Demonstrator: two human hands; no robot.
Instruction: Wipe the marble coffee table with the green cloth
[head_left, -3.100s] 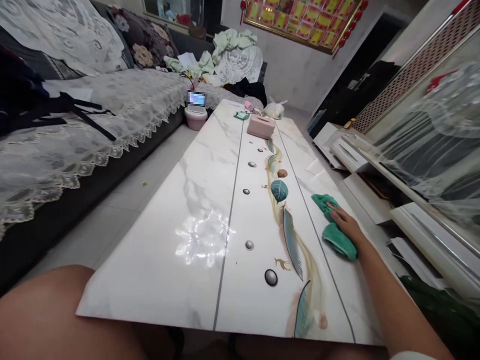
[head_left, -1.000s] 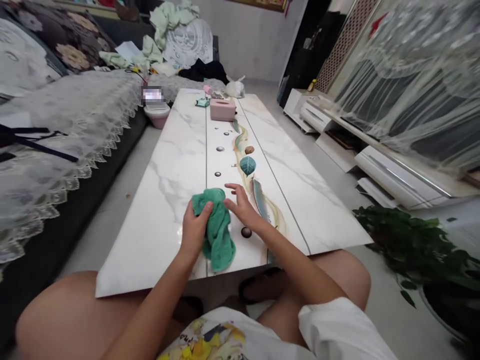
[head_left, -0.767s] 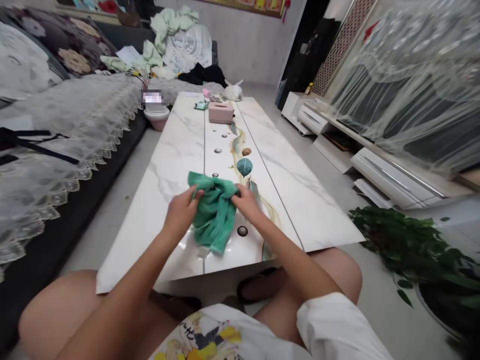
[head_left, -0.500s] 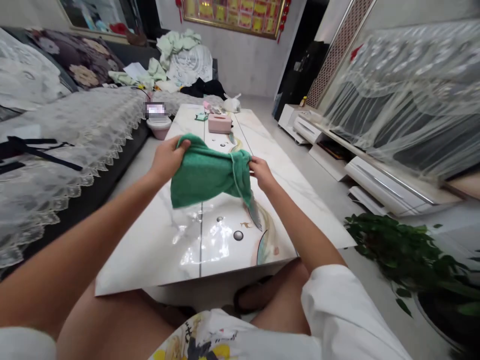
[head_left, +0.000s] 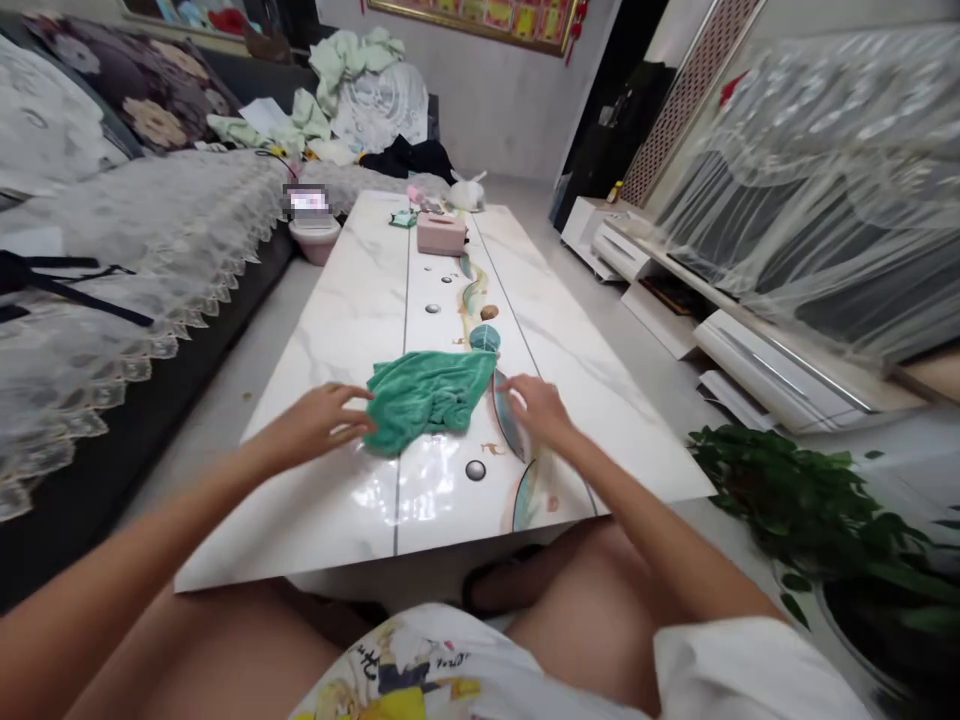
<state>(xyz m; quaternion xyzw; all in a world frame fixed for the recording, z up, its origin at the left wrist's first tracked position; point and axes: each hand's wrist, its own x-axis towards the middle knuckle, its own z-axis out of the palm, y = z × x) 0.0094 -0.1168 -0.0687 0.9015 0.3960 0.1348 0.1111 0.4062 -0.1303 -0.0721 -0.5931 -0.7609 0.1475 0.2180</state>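
A green cloth [head_left: 431, 400] lies crumpled on the near half of the glossy white marbled table [head_left: 330, 320]. At its left edge is my left hand [head_left: 334, 420], fingers spread, the tips at or very near the fabric. Just off the cloth's right corner, my right hand [head_left: 536, 408] hovers with its fingers apart and nothing between them. The cloth has folds and a bunched part at its near side.
Farther down the table stand a pink tissue box [head_left: 441, 233] and a white plastic bag [head_left: 466, 192]. A lace-covered sofa [head_left: 187, 220] runs along the left. On the right are a white TV cabinet [head_left: 757, 350] and a potted plant [head_left: 795, 510].
The green cloth, held stretched above the table by both hands before, now lies crumpled on the tabletop. Both hands have let go and come down, the right one slightly outward.
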